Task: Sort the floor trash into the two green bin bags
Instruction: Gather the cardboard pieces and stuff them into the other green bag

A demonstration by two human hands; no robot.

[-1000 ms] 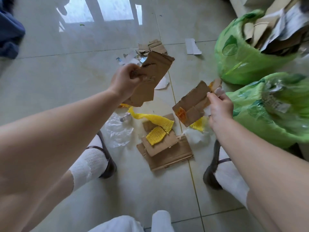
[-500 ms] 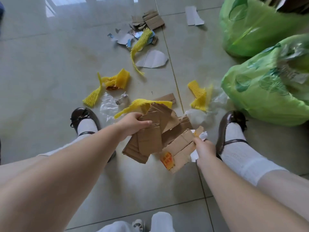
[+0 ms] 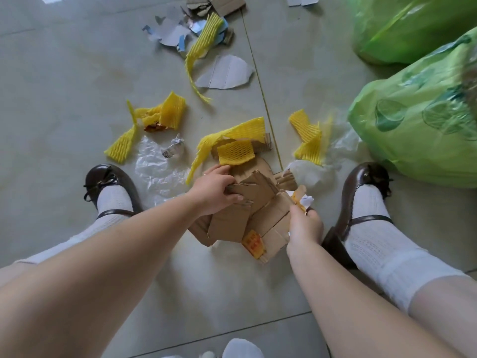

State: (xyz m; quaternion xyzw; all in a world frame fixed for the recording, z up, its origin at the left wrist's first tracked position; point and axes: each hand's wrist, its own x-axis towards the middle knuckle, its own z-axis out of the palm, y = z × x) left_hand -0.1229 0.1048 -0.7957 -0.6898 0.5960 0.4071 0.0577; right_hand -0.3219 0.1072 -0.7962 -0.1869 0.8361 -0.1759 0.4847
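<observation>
Floor trash is spread right in front of me on the tiled floor (image 3: 77, 60), and I'm looking down at both hands working the cardboard pile (image 3: 247, 215) between the two shoes. The left hand (image 3: 214, 192) is clamping its fingers over a torn cardboard piece on top of the pile, thumb tucked under the edge, so that grip is pinching cardboard. The right hand (image 3: 304, 223) is closing on the pile's right side, pinching another cardboard piece along with a scrap of white paper (image 3: 307, 201); I judge both are being gathered as one bundle so like goes with like. The cardboard is lying directly under and between both hands, touching them.

Yellow foam netting (image 3: 235, 151) is resting across the far edge of the pile, just beyond the left fingers, with more strips toward the floor's left and far side. Clear plastic film (image 3: 157, 166) is lying just beside the left shoe (image 3: 111, 182). White paper scraps (image 3: 224, 72) and more cardboard are sitting well off toward the far edge.

The nearer green bin bag (image 3: 418, 130) is bulging at the right, next to the right shoe (image 3: 361, 187); the farther green bin bag (image 3: 402, 29) is behind it. Much sorting is remaining, I'd say.
</observation>
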